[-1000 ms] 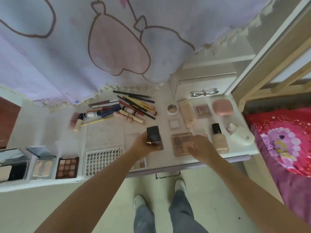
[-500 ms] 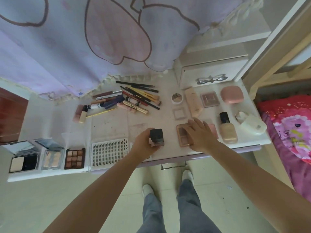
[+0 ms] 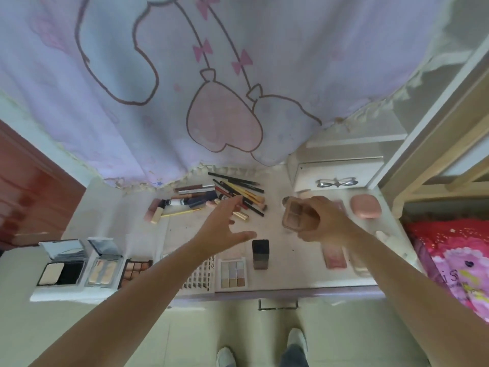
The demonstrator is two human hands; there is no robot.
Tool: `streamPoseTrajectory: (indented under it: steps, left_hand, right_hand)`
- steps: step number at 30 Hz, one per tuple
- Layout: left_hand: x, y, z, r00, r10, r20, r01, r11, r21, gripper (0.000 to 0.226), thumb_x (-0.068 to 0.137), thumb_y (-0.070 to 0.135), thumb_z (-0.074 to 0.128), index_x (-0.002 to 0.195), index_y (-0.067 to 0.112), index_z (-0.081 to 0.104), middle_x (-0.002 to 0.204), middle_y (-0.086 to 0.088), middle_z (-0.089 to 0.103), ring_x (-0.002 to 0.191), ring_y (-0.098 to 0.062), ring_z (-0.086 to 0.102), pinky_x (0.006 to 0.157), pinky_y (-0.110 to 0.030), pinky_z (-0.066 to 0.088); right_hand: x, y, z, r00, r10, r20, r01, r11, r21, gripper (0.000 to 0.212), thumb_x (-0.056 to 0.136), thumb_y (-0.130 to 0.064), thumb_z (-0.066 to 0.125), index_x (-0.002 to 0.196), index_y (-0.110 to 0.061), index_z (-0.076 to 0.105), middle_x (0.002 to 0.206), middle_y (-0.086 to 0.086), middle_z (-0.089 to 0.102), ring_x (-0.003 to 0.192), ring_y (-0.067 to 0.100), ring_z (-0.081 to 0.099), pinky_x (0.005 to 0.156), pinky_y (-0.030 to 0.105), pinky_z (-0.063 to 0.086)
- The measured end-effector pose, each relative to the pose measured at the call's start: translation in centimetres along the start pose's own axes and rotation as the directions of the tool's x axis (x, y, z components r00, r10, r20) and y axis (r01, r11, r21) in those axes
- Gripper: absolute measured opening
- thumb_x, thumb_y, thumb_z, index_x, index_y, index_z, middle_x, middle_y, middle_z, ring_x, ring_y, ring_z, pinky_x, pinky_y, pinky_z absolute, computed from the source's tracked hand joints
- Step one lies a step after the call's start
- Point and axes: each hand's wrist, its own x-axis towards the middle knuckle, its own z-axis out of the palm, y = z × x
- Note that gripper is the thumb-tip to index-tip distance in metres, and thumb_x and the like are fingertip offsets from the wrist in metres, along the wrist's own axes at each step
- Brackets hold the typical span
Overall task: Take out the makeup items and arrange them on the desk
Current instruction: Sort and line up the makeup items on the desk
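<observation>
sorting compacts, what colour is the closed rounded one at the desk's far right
Pink compact, plain; head view.

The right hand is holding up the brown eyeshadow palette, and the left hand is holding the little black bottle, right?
Not quite. In the head view the left hand is open and holds nothing; the little black bottle stands alone on the desk. The right hand does hold up the brown eyeshadow palette.

Bare desk [image 3: 285, 234] centre — pencil pile [image 3: 232, 192] behind.

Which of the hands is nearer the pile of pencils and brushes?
Left. The left hand is open, its fingertips over the pile of pencils and brushes; the right hand holds a brown palette off to the pile's right.
</observation>
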Motion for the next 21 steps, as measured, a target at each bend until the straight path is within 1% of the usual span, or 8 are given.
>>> streamPoseTrajectory:
  steps: [3,4,6,10,14,16,19,21]
  left_hand:
    - [1.6,3.9,-2.4,0.996,0.065,0.056,-0.056,0.987,-0.148,0.090,0.073,0.017,0.075,0.145,0.017,0.020,0.142,-0.001,0.036,0.123,-0.008,0.040,0.101,-0.027,0.042]
    - [2.1,5.1,-3.3,0.994,0.084,0.071,-0.067,0.975,-0.212,0.090,0.074,0.012,0.074,0.145,0.017,0.019,0.141,0.000,0.036,0.121,-0.007,0.039,0.099,-0.026,0.042]
    - [2.9,7.0,-5.1,0.989,0.125,0.082,-0.095,0.948,-0.304,0.084,0.076,0.005,0.071,0.144,0.016,0.022,0.141,0.000,0.038,0.118,-0.006,0.042,0.096,-0.023,0.043]
    - [3.5,8.8,-8.0,0.977,0.201,0.069,-0.171,0.937,-0.303,0.077,0.079,0.004,0.068,0.142,0.010,0.025,0.142,-0.002,0.040,0.116,-0.005,0.046,0.088,-0.010,0.045]
    - [3.9,9.9,-10.0,0.968,0.232,0.092,-0.182,0.909,-0.375,0.072,0.078,-0.001,0.066,0.138,0.014,0.030,0.138,-0.005,0.041,0.117,-0.013,0.047,0.101,-0.027,0.043]
    - [4.2,10.0,-10.8,0.965,0.253,0.074,-0.203,0.893,-0.400,0.061,0.076,-0.003,0.068,0.125,0.021,0.039,0.131,-0.005,0.046,0.110,-0.014,0.052,0.093,-0.026,0.048]
    - [5.1,11.2,-12.6,0.953,0.304,0.003,-0.269,0.848,-0.457,0.051,0.074,-0.008,0.068,0.103,0.027,0.045,0.115,-0.005,0.052,0.093,-0.011,0.057,0.073,-0.017,0.054]
    - [5.5,12.3,-13.9,0.944,0.328,-0.029,-0.301,0.824,-0.480,0.051,0.071,-0.009,0.068,0.099,0.027,0.045,0.108,-0.006,0.054,0.087,-0.011,0.058,0.065,-0.015,0.053]
  right_hand:
    - [0.2,-4.1,-4.1,0.988,-0.134,-0.073,0.136,0.990,0.026,0.049,0.069,-0.018,0.076,0.111,-0.020,0.052,0.103,-0.003,0.048,0.094,0.010,0.050,0.070,0.007,0.035]
    - [0.2,-5.5,-5.2,0.983,-0.162,-0.090,0.168,0.984,0.056,0.045,0.069,-0.017,0.076,0.106,-0.024,0.051,0.099,-0.006,0.048,0.087,0.002,0.049,0.067,0.003,0.037]
    - [0.1,-7.5,-7.2,0.971,-0.212,-0.111,0.224,0.969,0.104,0.043,0.069,-0.017,0.076,0.101,-0.027,0.049,0.098,-0.008,0.050,0.084,-0.002,0.049,0.065,0.001,0.040]
    - [0.1,-10.3,-9.8,0.957,-0.243,-0.156,0.266,0.952,0.154,0.037,0.067,-0.019,0.078,0.095,-0.023,0.054,0.098,0.000,0.057,0.090,0.017,0.056,0.072,0.018,0.044]
    - [1.0,-11.9,-11.1,0.941,-0.271,-0.201,0.303,0.941,0.149,0.030,0.069,-0.015,0.078,0.085,-0.027,0.056,0.099,0.004,0.062,0.093,0.023,0.058,0.078,0.026,0.046]
    - [1.6,-12.6,-11.6,0.942,-0.273,-0.194,0.305,0.938,0.162,0.031,0.067,-0.020,0.079,0.087,-0.024,0.056,0.105,0.008,0.063,0.098,0.027,0.059,0.086,0.033,0.047]
    - [2.2,-13.8,-13.2,0.936,-0.302,-0.183,0.330,0.933,0.146,0.034,0.055,-0.041,0.071,0.082,-0.034,0.051,0.112,0.008,0.061,0.103,0.027,0.057,0.091,0.040,0.046]
    - [2.5,-14.7,-14.6,0.924,-0.329,-0.194,0.361,0.919,0.159,0.030,0.053,-0.038,0.066,0.079,-0.036,0.050,0.114,0.008,0.060,0.106,0.027,0.055,0.093,0.041,0.045]
